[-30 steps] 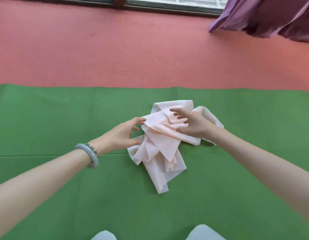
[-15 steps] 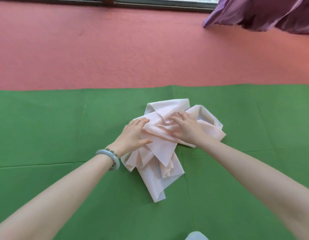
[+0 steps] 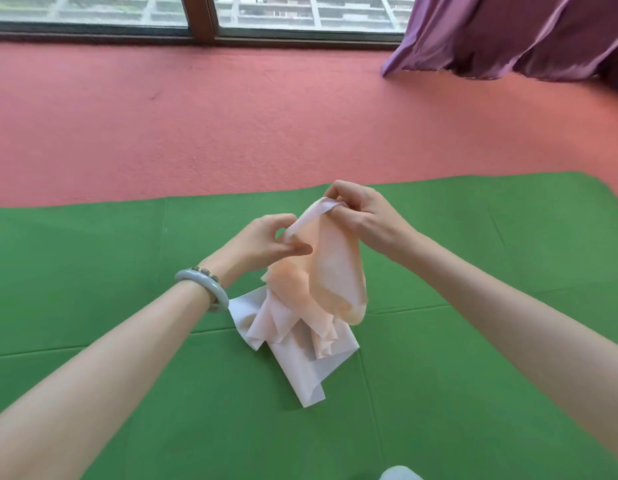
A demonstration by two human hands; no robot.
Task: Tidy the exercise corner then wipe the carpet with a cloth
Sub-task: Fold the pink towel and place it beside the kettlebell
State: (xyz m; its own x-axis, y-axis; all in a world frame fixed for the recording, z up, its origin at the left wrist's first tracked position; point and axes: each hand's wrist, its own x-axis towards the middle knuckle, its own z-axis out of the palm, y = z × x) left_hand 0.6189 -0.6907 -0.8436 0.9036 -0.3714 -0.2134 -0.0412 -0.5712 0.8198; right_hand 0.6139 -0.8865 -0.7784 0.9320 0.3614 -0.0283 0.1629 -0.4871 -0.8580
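Note:
A pale pink cloth (image 3: 331,282) hangs crumpled above the green mat (image 3: 93,271), its lower folds still lying on the mat. My right hand (image 3: 363,216) pinches the cloth's top edge and holds it highest. My left hand (image 3: 262,240), with a grey bangle on the wrist, pinches the cloth a little lower at its left side. The red carpet (image 3: 231,126) stretches beyond the mat's far edge.
A window with a dark frame (image 3: 200,19) runs along the far wall at floor level. A purple curtain (image 3: 508,36) hangs down onto the carpet at the top right. Fold lines cross the mat. A pale knee (image 3: 401,474) shows at the bottom edge.
Both hands were pressing flat on the crumpled cloth on the mat. Now they pinch it and have lifted its upper part off the mat. My view has tilted up toward the window.

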